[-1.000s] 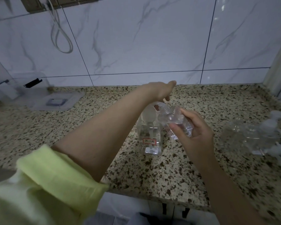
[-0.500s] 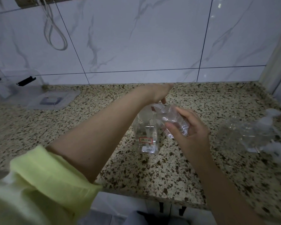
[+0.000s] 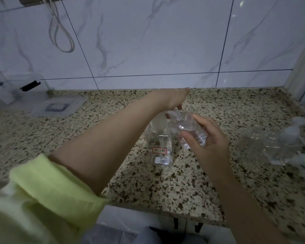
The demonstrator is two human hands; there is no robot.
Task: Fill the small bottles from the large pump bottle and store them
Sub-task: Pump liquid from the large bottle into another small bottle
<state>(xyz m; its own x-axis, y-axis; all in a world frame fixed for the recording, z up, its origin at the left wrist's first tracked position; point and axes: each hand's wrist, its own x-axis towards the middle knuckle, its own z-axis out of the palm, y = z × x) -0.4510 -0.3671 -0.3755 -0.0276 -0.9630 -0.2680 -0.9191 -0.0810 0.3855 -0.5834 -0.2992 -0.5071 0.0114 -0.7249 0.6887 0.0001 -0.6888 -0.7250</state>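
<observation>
The large clear pump bottle with a small red-edged label stands mid-counter. My left hand rests on top of its pump head, wrist bent down, most fingers hidden behind the hand. My right hand grips a small clear bottle, tilted with its mouth against the pump spout. Several more small clear bottles with white pump tops lie in a blurred group at the right.
A clear storage box stands at the far left against the tiled wall, its clear lid flat on the speckled counter beside it. A looped white cable hangs on the wall. The counter's front edge runs below my arms.
Both hands stay at the pump bottle, with the small bottle still held at the spout. The view has shifted slightly.
</observation>
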